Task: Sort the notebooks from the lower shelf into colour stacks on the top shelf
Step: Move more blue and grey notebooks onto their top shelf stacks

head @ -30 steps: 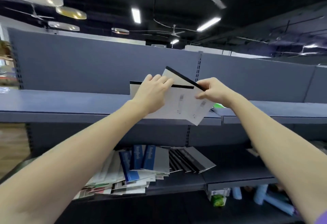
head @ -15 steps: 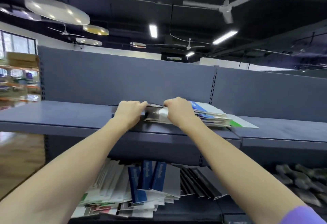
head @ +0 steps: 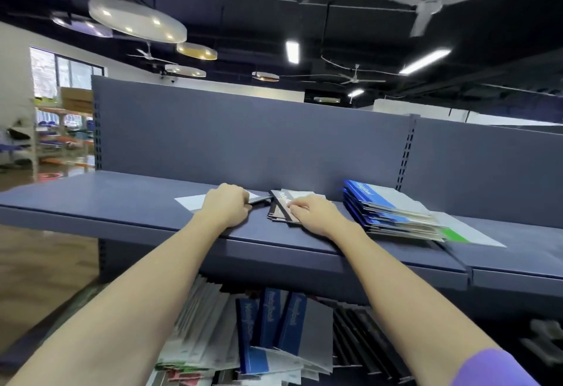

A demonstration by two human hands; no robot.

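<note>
On the top shelf point(head: 122, 199), the left hand point(head: 227, 204) curls its fingers round a grey notebook point(head: 195, 201); the right hand point(head: 313, 213) lies with fingers pressed on a small black-spined stack point(head: 281, 207). A blue stack point(head: 380, 209) sits to the right; the lower shelf holds a loose notebook pile point(head: 274, 334).

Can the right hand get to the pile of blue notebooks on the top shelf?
Probably yes. The right hand rests on the black notebooks, and only bare shelf lies between it and the blue stack.
</note>
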